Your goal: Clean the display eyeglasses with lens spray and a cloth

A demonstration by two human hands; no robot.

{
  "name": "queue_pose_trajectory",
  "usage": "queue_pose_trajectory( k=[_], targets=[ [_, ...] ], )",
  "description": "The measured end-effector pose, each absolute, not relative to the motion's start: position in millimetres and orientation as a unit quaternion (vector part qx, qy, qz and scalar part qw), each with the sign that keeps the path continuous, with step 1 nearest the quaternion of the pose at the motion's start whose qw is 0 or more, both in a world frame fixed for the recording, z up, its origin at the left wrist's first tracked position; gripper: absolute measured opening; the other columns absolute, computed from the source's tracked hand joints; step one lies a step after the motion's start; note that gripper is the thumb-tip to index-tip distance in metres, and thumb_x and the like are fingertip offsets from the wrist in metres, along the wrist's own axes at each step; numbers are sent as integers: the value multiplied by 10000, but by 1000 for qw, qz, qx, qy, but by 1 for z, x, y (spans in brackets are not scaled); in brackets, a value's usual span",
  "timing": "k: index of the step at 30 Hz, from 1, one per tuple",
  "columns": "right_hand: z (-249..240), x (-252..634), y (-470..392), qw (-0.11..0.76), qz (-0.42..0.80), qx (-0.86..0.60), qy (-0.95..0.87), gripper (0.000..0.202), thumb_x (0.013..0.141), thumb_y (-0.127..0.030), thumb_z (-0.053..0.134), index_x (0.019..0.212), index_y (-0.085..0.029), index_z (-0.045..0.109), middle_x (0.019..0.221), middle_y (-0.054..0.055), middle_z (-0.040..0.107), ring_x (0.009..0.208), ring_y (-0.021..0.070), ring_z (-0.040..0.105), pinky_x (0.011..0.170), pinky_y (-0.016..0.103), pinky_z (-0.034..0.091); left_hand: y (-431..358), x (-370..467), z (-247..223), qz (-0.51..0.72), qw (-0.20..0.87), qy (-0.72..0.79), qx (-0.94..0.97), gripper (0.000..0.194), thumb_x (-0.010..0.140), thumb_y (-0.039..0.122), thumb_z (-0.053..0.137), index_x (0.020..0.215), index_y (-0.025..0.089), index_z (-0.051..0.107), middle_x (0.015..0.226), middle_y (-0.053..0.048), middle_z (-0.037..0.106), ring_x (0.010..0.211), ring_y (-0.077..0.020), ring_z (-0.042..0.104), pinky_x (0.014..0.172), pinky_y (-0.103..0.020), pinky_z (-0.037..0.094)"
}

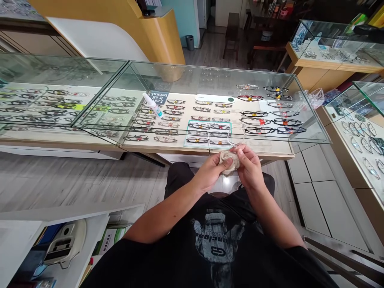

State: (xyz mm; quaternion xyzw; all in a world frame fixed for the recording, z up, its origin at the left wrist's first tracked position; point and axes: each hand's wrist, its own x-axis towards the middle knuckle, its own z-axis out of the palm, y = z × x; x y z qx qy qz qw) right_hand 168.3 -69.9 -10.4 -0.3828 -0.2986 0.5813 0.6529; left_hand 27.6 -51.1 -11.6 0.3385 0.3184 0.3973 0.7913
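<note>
1. Left hand (211, 172): fingers closed on a beige cloth (229, 165), thumb pressed on top. Cloth is bunched into a wad.
2. Right hand (251, 166): fingers closed, pinching a pair of glasses (233, 145) at the cloth's upper side. Exact contact hidden (cloth and fingertips cover most of the frame).
3. Glasses location: in the hands, above the lap, by the near edge of the counter (141, 149), toward its near right corner. Thin pale arms point away from the body, overlapping the counter in view. Lenses not readable.
4. Counter is a glass-topped case with a wood near edge. Rows of spectacles (255, 130) sit inside; the darker, larger ones are toward the right end.
5. Teal-edged panel (207, 121) inside the case, close to the near edge, with several frames on it. Hands are just beside its near right corner.
6. White bottle (153, 105) with a blue-marked label, left of the hands, well apart from them, between the far and near edges (upright or lying, can't tell).
7. Dark sign (162, 98) just behind the bottle, toward the far edge. Reads "Leave it all behind."
8. Low cabinet (126, 206) behind on the left, pale plastic device (67, 240) inside.
</note>
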Motion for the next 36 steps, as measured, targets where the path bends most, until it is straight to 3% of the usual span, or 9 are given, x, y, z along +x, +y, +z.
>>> queue_pose_trajectory(
  k=[4,9,13,20,25,29,33,36],
  targets=[
    [-17,163,-69,650,585,-377,-306,314,824,-534,928,868,-264,774,952,27,737,827,177,638,766,297,544,-50,31,-16,431,762,338,347,518,754,665,926,876,176,805,809,-40,722,785,-159,616,755,-302,478],
    [-20,157,-67,657,578,-370,-312,291,845,-516,924,880,-268,776,956,18,737,861,173,657,821,295,555,-49,36,-14,440,784,327,292,472,667,519,1027,891,172,798,743,8,681,714,-112,584,715,-265,459],
    [-15,162,-66,662,587,-364,-291,301,829,-504,938,862,-255,772,943,17,743,810,163,650,772,288,558,-51,32,-11,418,803,313,288,457,613,380,1071,904,157,798,807,-3,712,743,-105,608,721,-249,463],
    [-16,164,-68,654,580,-360,-327,274,856,-503,922,883,-268,785,958,20,728,854,168,647,775,273,549,-51,33,-10,440,793,310,285,504,729,598,970,924,156,824,762,-20,694,709,-124,595,680,-272,462],
    [-16,160,-69,655,582,-353,-328,268,865,-496,920,887,-269,779,941,14,726,870,165,652,830,281,554,-51,36,-12,437,799,310,272,457,645,452,1051,890,159,800,758,5,685,710,-102,586,693,-247,441],
    [-13,163,-67,664,584,-361,-296,293,842,-492,934,866,-250,771,945,18,733,821,157,639,784,281,554,-52,30,-13,412,811,299,287,458,624,338,1068,945,162,793,836,-7,722,764,-116,622,742,-254,463],
    [-12,167,-67,668,577,-368,-292,303,835,-499,934,855,-251,761,925,18,717,787,157,619,731,280,542,-49,22,-14,383,810,292,334,477,698,444,1027,1009,151,817,883,-39,744,796,-135,625,765,-270,469],
    [-13,166,-67,656,581,-367,-312,311,845,-517,920,855,-254,754,930,19,717,775,158,614,703,279,531,-47,22,-15,411,778,315,356,472,775,583,946,890,147,805,809,-31,707,756,-127,584,748,-279,454]
  ],
)
